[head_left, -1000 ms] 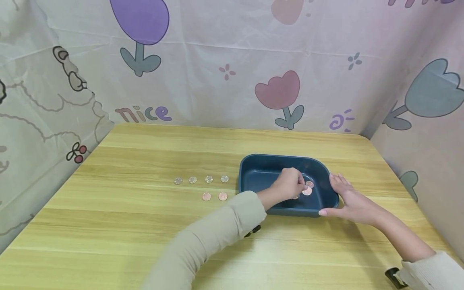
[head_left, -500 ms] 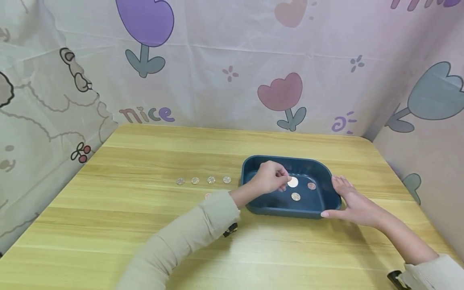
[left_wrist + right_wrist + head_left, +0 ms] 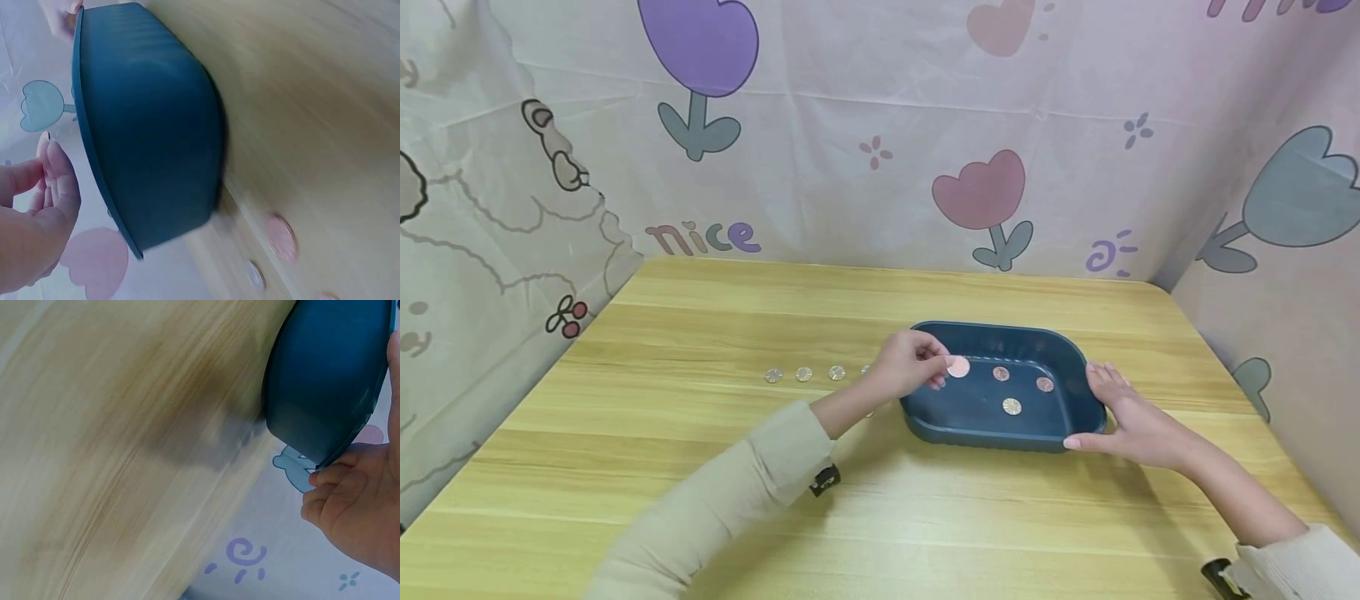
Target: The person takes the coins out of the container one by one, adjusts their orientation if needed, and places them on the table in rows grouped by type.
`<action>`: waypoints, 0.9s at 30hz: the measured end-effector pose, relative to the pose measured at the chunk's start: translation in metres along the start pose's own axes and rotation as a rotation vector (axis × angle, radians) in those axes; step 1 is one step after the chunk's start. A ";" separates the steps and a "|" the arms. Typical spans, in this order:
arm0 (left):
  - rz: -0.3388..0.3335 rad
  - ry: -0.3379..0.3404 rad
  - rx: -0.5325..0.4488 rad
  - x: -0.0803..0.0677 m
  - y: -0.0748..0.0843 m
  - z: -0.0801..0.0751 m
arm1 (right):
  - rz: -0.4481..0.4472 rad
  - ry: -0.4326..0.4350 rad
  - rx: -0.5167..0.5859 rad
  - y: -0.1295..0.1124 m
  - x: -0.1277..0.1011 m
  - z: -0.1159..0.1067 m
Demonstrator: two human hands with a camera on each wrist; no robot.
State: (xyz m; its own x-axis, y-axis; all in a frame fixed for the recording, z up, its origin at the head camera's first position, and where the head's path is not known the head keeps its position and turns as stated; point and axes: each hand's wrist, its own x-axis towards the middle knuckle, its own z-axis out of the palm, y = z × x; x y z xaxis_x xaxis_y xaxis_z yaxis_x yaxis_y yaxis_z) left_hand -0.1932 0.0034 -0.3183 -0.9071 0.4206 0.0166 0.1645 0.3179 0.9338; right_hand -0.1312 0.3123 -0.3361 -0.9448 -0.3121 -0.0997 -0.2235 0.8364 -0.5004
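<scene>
A tight pinch of thumb and fingertips holds a pinkish coin (image 3: 958, 367) over the left end of a dark blue tray (image 3: 985, 439) — the person's left hand (image 3: 910, 367) raised, its forearm slanting in from the near left. The right hand (image 3: 1127, 421) spreads wide about the tray's near right corner, thumb on the near rim, fingers at the right end. Three loose coins (image 3: 1001, 374) lie inside, toward that end. The tray rests on a wood-grain worktop (image 3: 940, 525), nearer its far right corner than its far left; beside it, silvery coins (image 3: 804, 374) line up along the far edge.
</scene>
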 end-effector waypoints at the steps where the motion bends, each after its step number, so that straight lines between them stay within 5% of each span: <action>1: -0.008 0.010 -0.009 -0.002 -0.002 -0.003 | 0.000 0.000 -0.001 0.000 0.000 0.000; 10: -0.068 0.085 -0.029 -0.020 -0.022 -0.036 | 0.005 0.000 -0.007 -0.001 0.000 -0.001; 27: -0.122 0.167 0.149 -0.066 -0.067 -0.096 | 0.003 -0.004 -0.024 -0.003 -0.001 -0.002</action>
State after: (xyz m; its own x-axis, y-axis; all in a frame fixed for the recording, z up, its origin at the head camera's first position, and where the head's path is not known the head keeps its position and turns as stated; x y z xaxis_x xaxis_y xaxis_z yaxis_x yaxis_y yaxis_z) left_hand -0.1814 -0.1270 -0.3476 -0.9730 0.2297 -0.0224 0.0942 0.4841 0.8699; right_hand -0.1302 0.3108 -0.3333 -0.9446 -0.3111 -0.1043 -0.2264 0.8481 -0.4790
